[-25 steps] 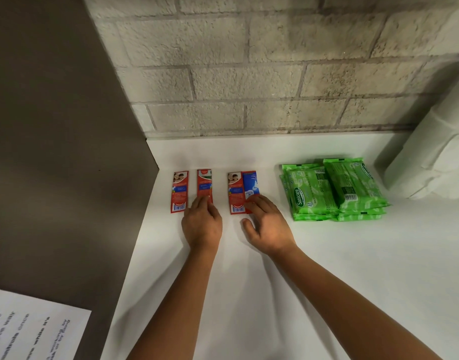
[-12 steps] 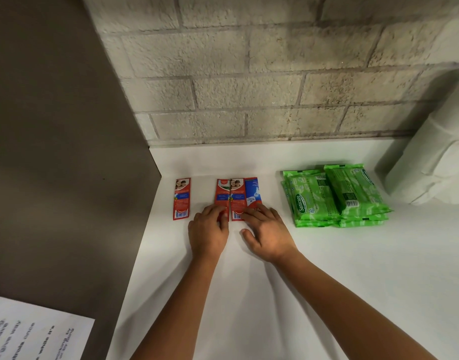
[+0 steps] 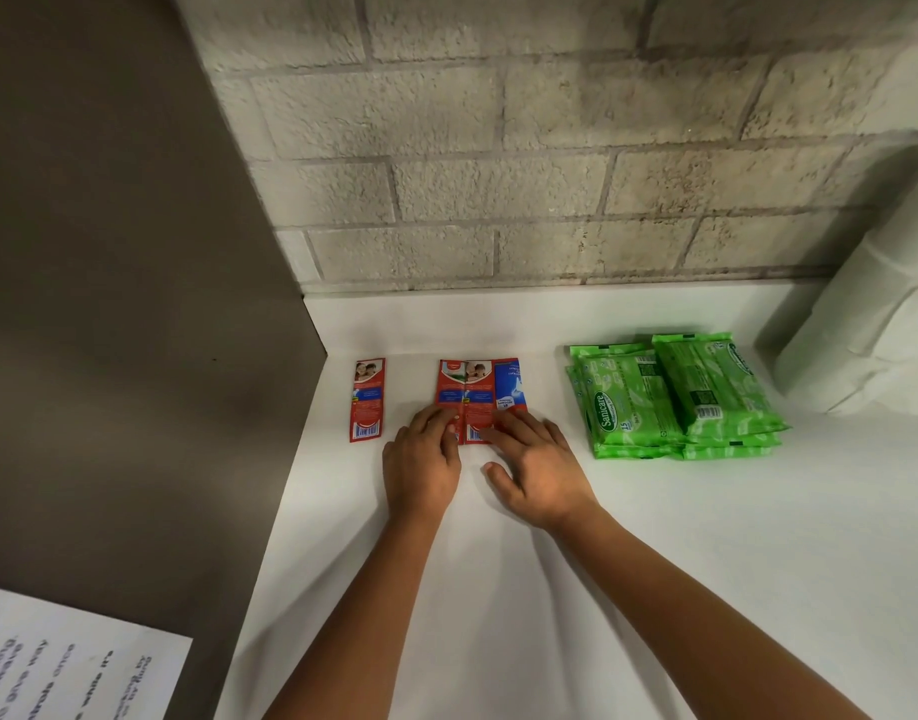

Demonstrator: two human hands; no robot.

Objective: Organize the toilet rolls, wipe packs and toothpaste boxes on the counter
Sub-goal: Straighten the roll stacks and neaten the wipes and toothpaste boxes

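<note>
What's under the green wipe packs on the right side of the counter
More green wipe packs: they sit in two side-by-side stacks on the white counter, lower packs showing only as front edges. How many lie in each stack cannot be told; the top packs cover them.

A pale brick wall (image 3: 524, 148) with grey mortar fills twelve o'clock, meeting the white table (image 3: 654, 563) below. A flat brown panel (image 3: 108, 304) stands at nine o'clock, a printed sheet (image 3: 56, 667) at seven.

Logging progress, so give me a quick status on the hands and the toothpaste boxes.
Left hand and right hand flat on grouped toothpaste boxes. One toothpaste box apart, left. Wipe packs stacked right. Nothing in the way.
</note>
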